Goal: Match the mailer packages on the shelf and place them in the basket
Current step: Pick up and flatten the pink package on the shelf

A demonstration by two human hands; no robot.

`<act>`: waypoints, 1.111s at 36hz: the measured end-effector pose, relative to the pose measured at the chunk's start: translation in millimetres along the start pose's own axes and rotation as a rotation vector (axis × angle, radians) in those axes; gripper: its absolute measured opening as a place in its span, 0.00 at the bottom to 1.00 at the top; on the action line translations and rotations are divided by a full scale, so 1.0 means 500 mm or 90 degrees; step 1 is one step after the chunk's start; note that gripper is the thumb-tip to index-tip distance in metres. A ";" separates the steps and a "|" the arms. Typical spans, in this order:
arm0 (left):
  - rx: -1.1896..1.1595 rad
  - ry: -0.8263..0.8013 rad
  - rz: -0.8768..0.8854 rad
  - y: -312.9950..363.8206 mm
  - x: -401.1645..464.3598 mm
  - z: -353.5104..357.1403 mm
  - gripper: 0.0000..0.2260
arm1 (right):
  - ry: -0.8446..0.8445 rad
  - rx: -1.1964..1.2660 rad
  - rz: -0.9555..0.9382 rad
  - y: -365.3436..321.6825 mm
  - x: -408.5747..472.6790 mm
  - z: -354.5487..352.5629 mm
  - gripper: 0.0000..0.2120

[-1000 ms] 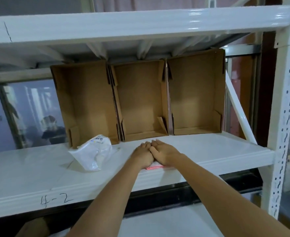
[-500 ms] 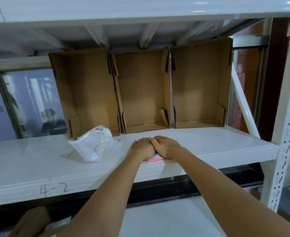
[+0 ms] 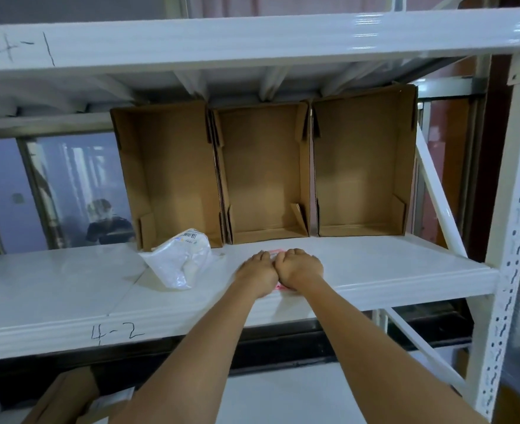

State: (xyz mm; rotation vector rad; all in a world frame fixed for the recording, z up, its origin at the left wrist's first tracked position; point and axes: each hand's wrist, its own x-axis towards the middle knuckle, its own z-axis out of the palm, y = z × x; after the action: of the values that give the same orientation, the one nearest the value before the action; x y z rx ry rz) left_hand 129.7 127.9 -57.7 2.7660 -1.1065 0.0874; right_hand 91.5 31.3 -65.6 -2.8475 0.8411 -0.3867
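My left hand (image 3: 257, 275) and my right hand (image 3: 300, 267) lie side by side, fingers curled, on a small pink package (image 3: 282, 287) near the front edge of the white shelf (image 3: 390, 270) marked 4-2. Only thin pink slivers of the package show under and between the hands. A white plastic mailer package (image 3: 180, 260) with a barcode label lies crumpled on the shelf to the left of my hands, apart from them. No basket is in view.
Three empty cardboard bins (image 3: 267, 175) stand side by side at the back of the shelf. The upper shelf beam (image 3: 252, 41) marked 4-1 hangs overhead. A white upright post (image 3: 515, 209) bounds the right. A cardboard box (image 3: 65, 396) sits below left.
Both hands stay pressed on the pink package in the same spot. The camera view tilted down, then back up, so the upper shelf beam shows again.
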 end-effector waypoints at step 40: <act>-0.379 0.027 -0.196 0.005 -0.004 -0.022 0.24 | 0.018 -0.189 -0.005 -0.040 -0.068 -0.059 0.21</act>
State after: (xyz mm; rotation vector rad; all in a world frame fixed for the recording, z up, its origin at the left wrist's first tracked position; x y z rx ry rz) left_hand 126.7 129.5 -46.6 2.3353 -0.5594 -0.1893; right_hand 65.8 64.9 -40.2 -3.1232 0.9659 -0.3291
